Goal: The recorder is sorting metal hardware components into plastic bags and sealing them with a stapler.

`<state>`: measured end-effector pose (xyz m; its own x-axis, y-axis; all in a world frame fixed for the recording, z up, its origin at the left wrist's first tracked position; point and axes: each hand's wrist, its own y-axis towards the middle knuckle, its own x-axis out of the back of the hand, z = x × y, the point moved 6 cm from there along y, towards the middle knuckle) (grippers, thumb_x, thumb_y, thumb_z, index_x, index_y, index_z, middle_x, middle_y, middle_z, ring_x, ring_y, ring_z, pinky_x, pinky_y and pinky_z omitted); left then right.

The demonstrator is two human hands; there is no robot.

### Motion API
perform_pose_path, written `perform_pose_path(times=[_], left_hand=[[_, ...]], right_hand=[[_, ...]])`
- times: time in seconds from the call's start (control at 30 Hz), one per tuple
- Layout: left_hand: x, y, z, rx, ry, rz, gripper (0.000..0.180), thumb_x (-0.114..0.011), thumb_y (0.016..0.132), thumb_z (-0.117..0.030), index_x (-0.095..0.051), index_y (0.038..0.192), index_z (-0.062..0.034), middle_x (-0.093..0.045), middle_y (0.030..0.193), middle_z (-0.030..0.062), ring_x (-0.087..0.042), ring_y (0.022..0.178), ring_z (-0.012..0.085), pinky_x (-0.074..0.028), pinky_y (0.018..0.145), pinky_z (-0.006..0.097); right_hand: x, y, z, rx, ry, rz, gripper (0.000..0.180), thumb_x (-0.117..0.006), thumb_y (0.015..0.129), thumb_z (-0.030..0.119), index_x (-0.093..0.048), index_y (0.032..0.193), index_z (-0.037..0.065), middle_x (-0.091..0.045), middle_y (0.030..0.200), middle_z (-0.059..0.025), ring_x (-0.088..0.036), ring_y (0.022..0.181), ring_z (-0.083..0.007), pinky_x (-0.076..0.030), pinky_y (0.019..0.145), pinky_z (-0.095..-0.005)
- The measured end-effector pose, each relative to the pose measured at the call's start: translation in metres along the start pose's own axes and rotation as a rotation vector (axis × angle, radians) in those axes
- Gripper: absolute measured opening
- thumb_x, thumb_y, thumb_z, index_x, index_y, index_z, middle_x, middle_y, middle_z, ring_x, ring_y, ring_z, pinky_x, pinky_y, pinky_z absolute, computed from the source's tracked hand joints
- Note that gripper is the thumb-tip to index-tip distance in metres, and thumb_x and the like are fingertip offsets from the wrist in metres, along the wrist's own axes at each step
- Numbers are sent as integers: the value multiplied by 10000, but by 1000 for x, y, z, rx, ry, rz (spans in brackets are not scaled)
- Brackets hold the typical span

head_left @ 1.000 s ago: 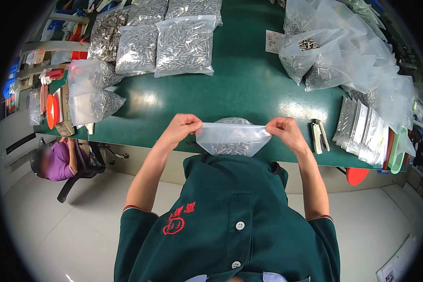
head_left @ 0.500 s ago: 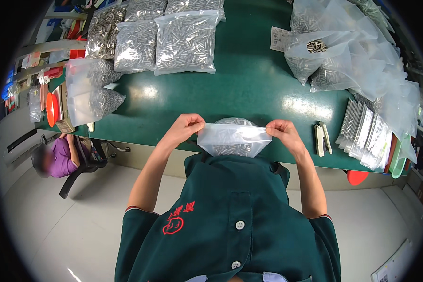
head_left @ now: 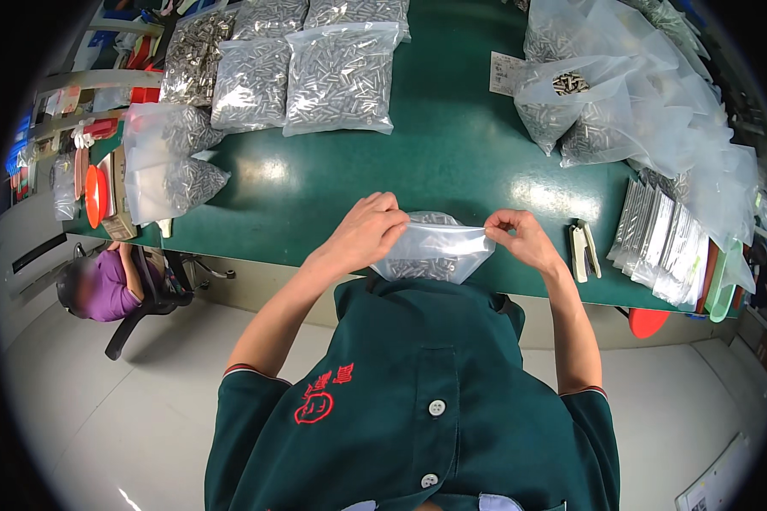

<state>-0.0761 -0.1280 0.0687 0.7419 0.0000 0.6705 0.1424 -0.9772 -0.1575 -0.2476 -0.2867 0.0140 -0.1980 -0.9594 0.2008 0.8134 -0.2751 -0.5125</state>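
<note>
A clear plastic bag (head_left: 432, 249) with small metal parts in its bottom hangs against my chest at the near edge of the green table (head_left: 452, 162). My left hand (head_left: 368, 228) pinches the bag's top edge on the left side. My right hand (head_left: 520, 238) pinches the same top edge at its right corner. The bag's mouth is stretched flat between both hands.
Several filled bags of metal parts (head_left: 341, 77) lie at the table's far side and left. A heap of clear bags (head_left: 648, 102) and a stack of flat packs (head_left: 665, 238) sit at right, with a stapler (head_left: 584, 249) beside them. A seated person (head_left: 102, 285) is at lower left.
My left hand has slid right along the bag's top edge, toward my right hand. The bag stays at the table edge.
</note>
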Motion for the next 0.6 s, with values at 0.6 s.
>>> perform_pose_path(times=[0.6], left_hand=[[-26, 3, 3, 2, 68, 15, 131, -455, 787, -47, -470, 916, -29, -589, 700, 156, -558, 625, 358, -434, 572, 435]], right_hand=[[-12, 2, -12, -189, 491, 238, 169, -655, 838, 186, -635, 852, 19, -576, 717, 19, -483, 634, -64, -394, 592, -215]])
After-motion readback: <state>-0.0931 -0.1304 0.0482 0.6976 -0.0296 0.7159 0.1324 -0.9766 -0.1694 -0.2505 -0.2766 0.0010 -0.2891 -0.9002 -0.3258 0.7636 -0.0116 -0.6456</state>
